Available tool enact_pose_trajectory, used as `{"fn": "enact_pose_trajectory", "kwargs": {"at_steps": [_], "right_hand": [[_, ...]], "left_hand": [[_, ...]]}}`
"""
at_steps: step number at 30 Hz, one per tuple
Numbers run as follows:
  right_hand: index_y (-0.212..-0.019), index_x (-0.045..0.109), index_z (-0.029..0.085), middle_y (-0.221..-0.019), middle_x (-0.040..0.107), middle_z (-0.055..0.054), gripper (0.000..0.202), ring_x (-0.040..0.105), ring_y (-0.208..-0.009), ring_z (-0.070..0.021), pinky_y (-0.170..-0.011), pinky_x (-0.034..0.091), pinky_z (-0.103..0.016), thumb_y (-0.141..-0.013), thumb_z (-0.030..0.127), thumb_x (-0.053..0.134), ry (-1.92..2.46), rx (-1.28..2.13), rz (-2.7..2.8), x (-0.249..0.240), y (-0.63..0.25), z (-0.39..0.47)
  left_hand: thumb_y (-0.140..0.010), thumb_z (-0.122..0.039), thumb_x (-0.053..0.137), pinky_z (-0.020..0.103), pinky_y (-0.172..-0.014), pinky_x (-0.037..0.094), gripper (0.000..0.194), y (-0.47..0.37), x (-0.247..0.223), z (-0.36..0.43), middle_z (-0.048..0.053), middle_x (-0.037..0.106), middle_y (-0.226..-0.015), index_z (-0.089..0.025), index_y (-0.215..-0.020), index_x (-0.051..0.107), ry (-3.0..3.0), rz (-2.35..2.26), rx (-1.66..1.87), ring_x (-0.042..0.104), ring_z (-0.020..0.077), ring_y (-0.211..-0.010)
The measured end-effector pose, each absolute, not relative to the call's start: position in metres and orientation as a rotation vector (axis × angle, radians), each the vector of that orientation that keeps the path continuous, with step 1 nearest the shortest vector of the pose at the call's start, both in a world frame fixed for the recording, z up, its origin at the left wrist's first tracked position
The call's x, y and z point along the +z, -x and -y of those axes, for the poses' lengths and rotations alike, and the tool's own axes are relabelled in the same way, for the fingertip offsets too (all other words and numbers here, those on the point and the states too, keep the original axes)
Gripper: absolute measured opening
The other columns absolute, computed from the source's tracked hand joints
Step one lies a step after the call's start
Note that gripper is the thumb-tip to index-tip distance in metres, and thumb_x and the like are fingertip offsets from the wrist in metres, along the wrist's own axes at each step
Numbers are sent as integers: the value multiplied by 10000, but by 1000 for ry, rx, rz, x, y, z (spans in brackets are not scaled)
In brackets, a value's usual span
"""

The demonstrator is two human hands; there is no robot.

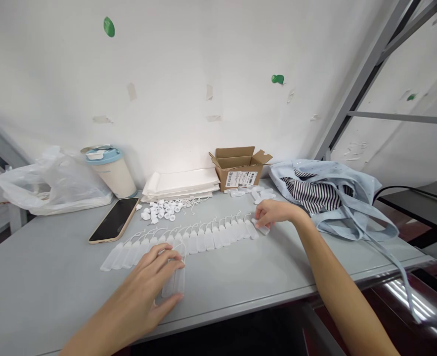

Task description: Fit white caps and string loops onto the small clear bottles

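Observation:
A long row of flat translucent plastic bottles (211,238) with white caps and string loops lies across the grey table. My left hand (150,282) is at the front of this row, fingers spread. Under it lie what look like two more bottles (174,283), partly hidden by the fingers. At the row's right end, my right hand (272,213) has its fingertips closed on a single translucent bottle (263,228). Behind that hand is a heap of loose bottles (261,194). White caps (161,210), some with strings, are piled behind the row.
Along the wall stand a plastic bag (55,183), a lidded cup (114,175), stacked white sheets (181,183) and an open cardboard box (239,173). A phone (114,220) lies left of the caps. A light-blue cloth bag (329,193) trails its strap over the table's front edge.

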State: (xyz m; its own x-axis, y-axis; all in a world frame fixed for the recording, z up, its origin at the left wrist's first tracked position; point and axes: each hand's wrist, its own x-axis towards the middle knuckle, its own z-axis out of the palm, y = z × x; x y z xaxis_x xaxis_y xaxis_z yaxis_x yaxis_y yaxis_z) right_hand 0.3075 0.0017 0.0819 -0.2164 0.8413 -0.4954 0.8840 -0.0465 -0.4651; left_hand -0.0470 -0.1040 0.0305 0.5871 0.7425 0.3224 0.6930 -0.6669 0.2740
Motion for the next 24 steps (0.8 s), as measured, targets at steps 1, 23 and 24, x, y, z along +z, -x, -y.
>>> {"fn": "enact_pose_trajectory", "kwargs": {"at_steps": [1, 23, 24], "right_hand": [[-741, 593, 150, -669, 639, -46, 193, 627, -680, -193, -603, 453, -271, -620, 285, 659, -1931, -1118, -2127, 82, -307, -1], [-751, 608, 155, -629, 622, -22, 209, 586, -643, -176, -542, 397, -255, -613, 297, 678, -1924, -1027, -2163, 80, -307, -2], [-732, 607, 155, -637, 627, -25, 196, 585, -637, -177, -539, 398, -257, -608, 287, 682, -1928, -1018, -2181, 79, -307, -2]], "left_hand": [[-789, -283, 595, 429, -931, 476, 259, 47, 31, 104, 52, 603, -1119, -261, -1047, 586, -2691, -1223, 629, 428, 292, -1196], [-847, -360, 545, 364, -915, 454, 244, 52, 58, 80, 57, 614, -1107, -250, -1057, 602, -2690, -1214, 499, 460, 257, -1166], [-863, -365, 513, 359, -896, 459, 238, 51, 62, 73, 60, 622, -1083, -242, -1043, 609, -2664, -1234, 527, 485, 252, -1130]]}}
